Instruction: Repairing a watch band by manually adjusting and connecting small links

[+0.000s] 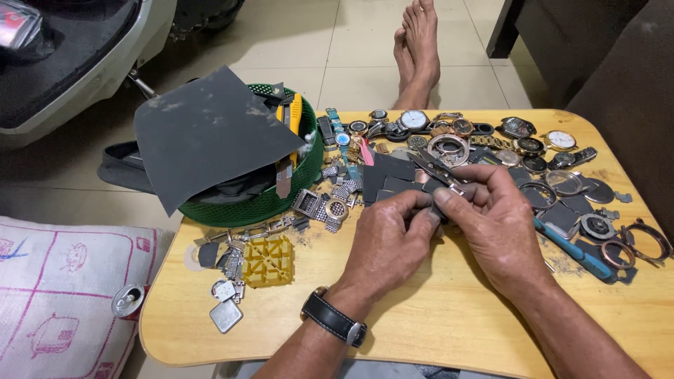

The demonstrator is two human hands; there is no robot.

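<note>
Head view of a low wooden counter [435, 316] strewn with watch parts. The left hand [390, 242], a black-strapped wristwatch [335, 321] on its wrist, and the right hand [491, 221] meet at the middle of the counter, fingertips touching. Both are closed in a pinch on a small dark piece [437, 209], apparently a scrap of abrasive sheet or a watch part; its exact kind cannot be told, since the fingers cover most of it. The piece lies between the two hands, just above the counter surface, held from its left by the left thumb and forefinger and from its right by the right thumb and fingers. Its long axis cannot be read. Neither hand is clearly nearer; both grip it.

Just beyond the fingertips lies a pair of small pliers [432, 167], its long axis running diagonally from upper left to lower right, resting on dark square sheets [385, 177]. Farther back is a row of wristwatches [414, 121]. To the left stands a green mesh basket [274, 200] partly covered by a large grey abrasive sheet [207, 133]. A yellow case holder [267, 261] sits near the left edge, and a blue-handled tool [572, 254] lies right of the right hand.
</note>
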